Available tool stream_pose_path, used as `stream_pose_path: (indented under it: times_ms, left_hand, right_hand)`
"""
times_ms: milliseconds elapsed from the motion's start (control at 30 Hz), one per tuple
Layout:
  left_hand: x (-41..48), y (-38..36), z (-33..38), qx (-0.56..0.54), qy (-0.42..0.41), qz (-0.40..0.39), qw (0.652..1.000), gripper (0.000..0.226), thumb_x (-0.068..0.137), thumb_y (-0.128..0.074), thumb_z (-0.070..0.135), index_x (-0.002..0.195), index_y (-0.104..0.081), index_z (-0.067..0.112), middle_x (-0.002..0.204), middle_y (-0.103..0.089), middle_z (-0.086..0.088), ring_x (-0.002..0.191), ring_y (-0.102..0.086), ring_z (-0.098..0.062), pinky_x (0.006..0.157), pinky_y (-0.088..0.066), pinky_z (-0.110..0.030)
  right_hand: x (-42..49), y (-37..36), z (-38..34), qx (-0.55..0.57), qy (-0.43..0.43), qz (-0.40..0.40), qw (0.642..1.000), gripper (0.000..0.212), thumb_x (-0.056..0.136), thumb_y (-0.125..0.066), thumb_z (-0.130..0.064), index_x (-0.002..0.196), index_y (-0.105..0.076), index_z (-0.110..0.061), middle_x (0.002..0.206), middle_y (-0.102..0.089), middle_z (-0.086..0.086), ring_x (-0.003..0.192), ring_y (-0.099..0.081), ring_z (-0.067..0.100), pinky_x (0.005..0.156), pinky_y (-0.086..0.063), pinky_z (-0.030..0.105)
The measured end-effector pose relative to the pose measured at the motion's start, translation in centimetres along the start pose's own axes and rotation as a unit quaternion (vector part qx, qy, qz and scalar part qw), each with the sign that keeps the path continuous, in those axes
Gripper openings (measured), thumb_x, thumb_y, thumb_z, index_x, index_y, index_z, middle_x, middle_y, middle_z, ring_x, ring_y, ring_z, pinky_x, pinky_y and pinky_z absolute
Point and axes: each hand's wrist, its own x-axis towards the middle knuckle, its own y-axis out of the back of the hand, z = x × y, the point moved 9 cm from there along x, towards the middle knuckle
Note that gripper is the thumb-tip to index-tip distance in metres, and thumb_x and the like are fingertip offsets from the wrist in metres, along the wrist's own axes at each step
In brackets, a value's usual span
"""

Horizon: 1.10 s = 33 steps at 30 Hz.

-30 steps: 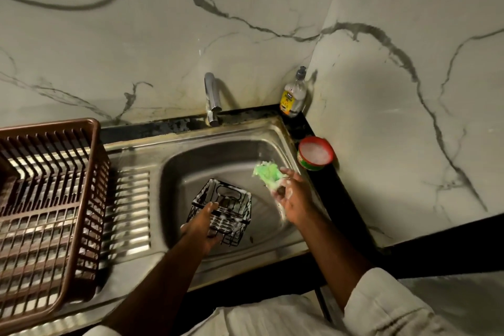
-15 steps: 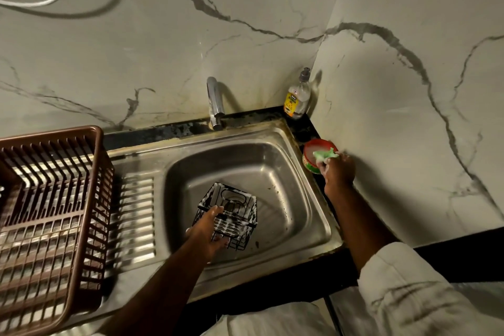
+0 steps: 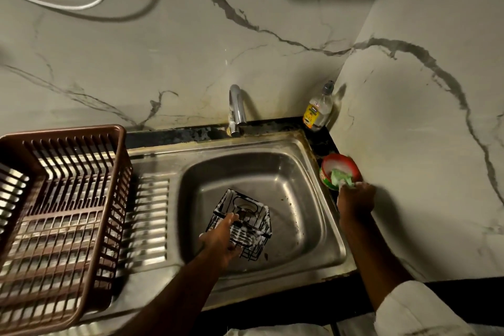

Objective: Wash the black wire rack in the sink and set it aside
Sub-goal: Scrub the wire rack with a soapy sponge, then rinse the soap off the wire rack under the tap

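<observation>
At the far left a brown plastic basket point(image 3: 62, 213) stands on the ribbed draining board point(image 3: 152, 215), and I judge it the likely place for setting the rack aside later.

Next comes the left hand point(image 3: 219, 240). It reaches into the steel sink point(image 3: 308, 199) and grips the black wire rack point(image 3: 245, 209) at its near-left edge, with the fingers curled around the wires. The rack rests on the bottom of the basin, tipped, with one corner pointing toward the person and white foam on its wires. It looks almost square, so I cannot name a clear long axis.

Behind the basin is the tap point(image 3: 237, 109), with no water running that I can see, and a small bottle point(image 3: 317, 112) stands in the corner.

At the right the right hand point(image 3: 354, 199) pinches a green scrubber point(image 3: 341, 179) and presses it into the red soap tub point(image 3: 339, 165) on the counter edge, well apart from the rack.

So the rack lies to the left of the scrubbing hand and lower, inside the basin, while the left hand is already on it. The next move, as I judge it, asks the right hand to travel left and down with the soaped scrubber while the left hand keeps the rack steady.
</observation>
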Motion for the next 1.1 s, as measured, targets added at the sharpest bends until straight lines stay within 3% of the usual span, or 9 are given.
stream_pose_path:
  times_ms: [100, 200, 367, 500, 600, 733, 867, 1000, 1100]
  left_hand:
    - [0.0, 1.2, 1.1, 0.021, -0.019, 0.052, 0.998, 0.075, 0.071, -0.088, 0.034, 0.125, -0.045, 0.005, 0.115, -0.061, -0.021, 0.100, -0.065, -0.036, 0.069, -0.061, -0.048]
    - [-0.1, 1.9, 2.4, 0.071, -0.036, 0.069, 0.994, 0.099, 0.069, -0.088, 0.040, 0.143, -0.029, 0.010, 0.123, -0.056, -0.019, 0.104, -0.061, -0.034, 0.073, -0.061, -0.049]
    - [0.1, 1.7, 4.0, 0.101, -0.040, 0.040, 0.993, 0.103, 0.068, -0.086, 0.046, 0.147, -0.027, 0.012, 0.113, -0.056, -0.017, 0.095, -0.063, -0.033, 0.071, -0.061, -0.050]
    - [0.0, 1.6, 5.6, 0.187, -0.060, 0.019, 0.980, 0.088, 0.067, -0.078, 0.058, 0.133, -0.052, 0.007, 0.105, -0.062, -0.015, 0.087, -0.067, -0.032, 0.060, -0.059, -0.039]
    - [-0.1, 1.1, 6.5, 0.229, -0.080, -0.034, 0.969, 0.058, 0.067, -0.070, 0.064, 0.099, -0.073, 0.015, 0.100, -0.069, -0.016, 0.085, -0.068, -0.031, 0.065, -0.057, -0.036]
    - [0.0, 0.6, 6.7, 0.271, -0.090, -0.086, 0.955, 0.063, 0.054, -0.060, 0.074, 0.097, -0.076, 0.031, 0.109, -0.071, -0.014, 0.100, -0.068, -0.035, 0.077, -0.058, -0.040]
    - [0.2, 0.8, 7.3, 0.284, -0.097, -0.093, 0.949, 0.058, 0.068, -0.057, 0.072, 0.106, -0.072, 0.031, 0.114, -0.065, -0.013, 0.101, -0.064, -0.031, 0.069, -0.055, -0.035]
    - [0.5, 1.1, 7.3, 0.281, -0.076, -0.105, 0.951, 0.051, 0.068, -0.054, 0.071, 0.098, -0.073, 0.036, 0.115, -0.065, -0.013, 0.102, -0.061, -0.030, 0.074, -0.053, -0.036]
    - [1.0, 1.1, 6.8, 0.263, -0.060, -0.129, 0.954, 0.046, 0.086, -0.051, 0.068, 0.109, -0.069, 0.033, 0.098, -0.063, -0.010, 0.078, -0.056, -0.022, 0.060, -0.041, -0.027]
  right_hand:
    - [-2.1, -0.7, -1.6, 0.007, 0.062, 0.007, 0.998, 0.036, 0.086, -0.059, -0.030, 0.115, -0.053, -0.009, 0.106, -0.065, 0.012, 0.098, -0.064, 0.033, 0.086, -0.052, 0.041]
    - [-5.1, -3.3, -4.2, 0.018, 0.139, -0.066, 0.988, 0.020, 0.091, -0.063, -0.014, 0.111, -0.061, -0.011, 0.097, -0.061, 0.003, 0.091, -0.060, 0.024, 0.079, -0.046, 0.031]
    - [-10.6, -12.4, -7.7, -0.007, 0.211, -0.312, 0.926, 0.021, 0.094, -0.063, -0.010, 0.112, -0.063, -0.022, 0.092, -0.068, -0.001, 0.069, -0.062, 0.009, 0.048, -0.045, 0.014]
    - [-13.4, -18.9, -10.5, -0.042, 0.215, -0.407, 0.887, 0.034, 0.094, -0.064, -0.007, 0.127, -0.060, -0.012, 0.105, -0.065, 0.004, 0.067, -0.058, 0.009, 0.045, -0.041, 0.011]
    - [-13.7, -22.4, -12.7, -0.081, 0.239, -0.425, 0.869, 0.048, 0.092, -0.066, -0.013, 0.139, -0.053, -0.012, 0.113, -0.063, 0.004, 0.075, -0.059, 0.013, 0.055, -0.045, 0.017]
    - [-12.9, -25.1, -14.9, -0.101, 0.234, -0.411, 0.875, 0.062, 0.084, -0.069, -0.011, 0.142, -0.050, -0.011, 0.101, -0.061, 0.004, 0.078, -0.059, 0.017, 0.064, -0.047, 0.026]
    - [-11.9, -26.0, -15.9, -0.145, 0.251, -0.377, 0.880, 0.024, 0.079, -0.070, -0.009, 0.097, -0.057, -0.019, 0.093, -0.058, 0.005, 0.081, -0.058, 0.020, 0.062, -0.041, 0.024]
    - [-11.8, -27.3, -15.7, -0.142, 0.248, -0.392, 0.874, 0.038, 0.073, -0.068, -0.003, 0.068, -0.042, -0.030, 0.077, -0.050, -0.001, 0.059, -0.050, 0.015, 0.050, -0.036, 0.020]
    - [-11.9, -27.9, -15.6, -0.135, 0.257, -0.403, 0.868, 0.034, 0.074, -0.068, 0.001, 0.107, -0.067, -0.007, 0.087, -0.056, 0.006, 0.068, -0.058, 0.023, 0.058, -0.051, 0.037]
